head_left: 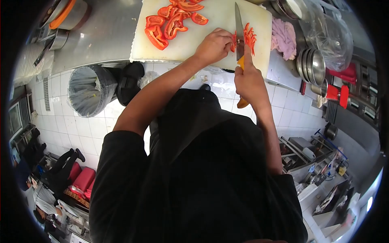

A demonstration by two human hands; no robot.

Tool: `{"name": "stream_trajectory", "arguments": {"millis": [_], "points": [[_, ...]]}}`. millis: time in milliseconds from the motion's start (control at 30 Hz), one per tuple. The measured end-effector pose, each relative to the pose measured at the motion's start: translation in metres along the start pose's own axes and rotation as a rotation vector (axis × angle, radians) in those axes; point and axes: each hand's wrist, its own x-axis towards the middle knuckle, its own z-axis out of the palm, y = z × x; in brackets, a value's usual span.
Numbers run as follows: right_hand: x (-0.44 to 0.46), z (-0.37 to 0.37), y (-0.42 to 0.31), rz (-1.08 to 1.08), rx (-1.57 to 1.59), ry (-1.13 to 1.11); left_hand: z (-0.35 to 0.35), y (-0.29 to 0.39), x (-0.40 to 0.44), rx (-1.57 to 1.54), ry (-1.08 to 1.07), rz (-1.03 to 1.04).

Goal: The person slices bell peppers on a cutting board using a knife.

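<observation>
My right hand (250,81) is wrapped round the yellow handle of a kitchen knife (238,20), its index finger stretched forward along the blade. The blade points away from me over a white cutting board (221,14). Just left of the blade, my left hand (215,46) has its fingers bent and pressed on a piece of red bell pepper (234,42), partly hidden by the fingers. Thin red pepper strips (250,37) lie to the right of the blade. Several larger red pepper pieces (175,25) are spread over the board's far left part.
A steel counter (105,38) carries the board. Right of it lie a pinkish cloth (283,38) and stacked metal bowls (312,65). Below the counter's left side stands a lined bin (90,91). Other people (44,194) are at the far lower left.
</observation>
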Motion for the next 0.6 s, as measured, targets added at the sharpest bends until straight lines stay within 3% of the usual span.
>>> {"name": "stream_trajectory", "arguments": {"millis": [300,500,600], "points": [[0.005,0.023,0.007,0.024,0.047,-0.007,-0.001,0.001,-0.001,0.012,-0.022,-0.032],[0.052,0.040,0.042,-0.155,0.143,0.161,0.000,0.002,-0.001,-0.007,0.001,-0.026],[0.084,0.010,0.033,-0.038,0.301,0.022,-0.002,0.002,-0.001,-0.009,-0.010,-0.012]]}}
